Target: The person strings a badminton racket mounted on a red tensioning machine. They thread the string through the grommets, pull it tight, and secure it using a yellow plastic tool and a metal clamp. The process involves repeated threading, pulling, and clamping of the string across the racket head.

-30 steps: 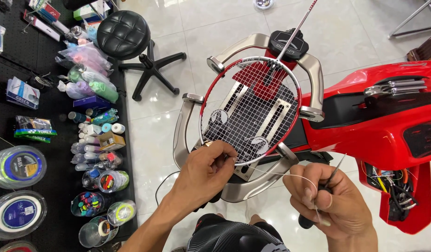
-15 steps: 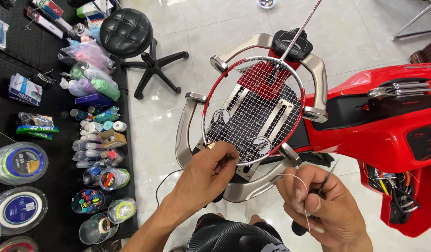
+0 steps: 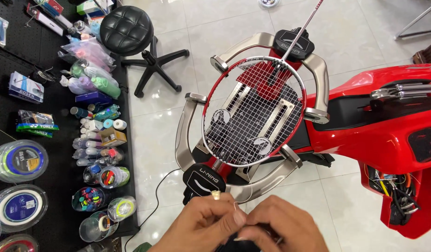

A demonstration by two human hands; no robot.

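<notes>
A red and white badminton racket [image 3: 252, 112] lies clamped in the silver cradle [image 3: 187, 130] of a red stringing machine [image 3: 378, 126]. Its string bed is woven across most of the head. My left hand [image 3: 203, 226] and my right hand [image 3: 283, 228] meet at the bottom edge, below the near black clamp [image 3: 203, 179]. The fingertips of both hands pinch together on a thin white string [image 3: 235, 210] that is hard to see. A ring shows on my left hand. Neither hand touches the racket.
A black round stool [image 3: 131, 28] stands on the white tiled floor at upper left. A black shelf on the left holds string reels [image 3: 22, 161], grip rolls [image 3: 96, 126] and small tubs [image 3: 108, 177]. A tool tray [image 3: 399, 191] hangs on the machine at right.
Both hands have pulled back from the racket's lower rim toward me and come together. The right hand, apart a second ago, now touches the left. The view has also shifted.
</notes>
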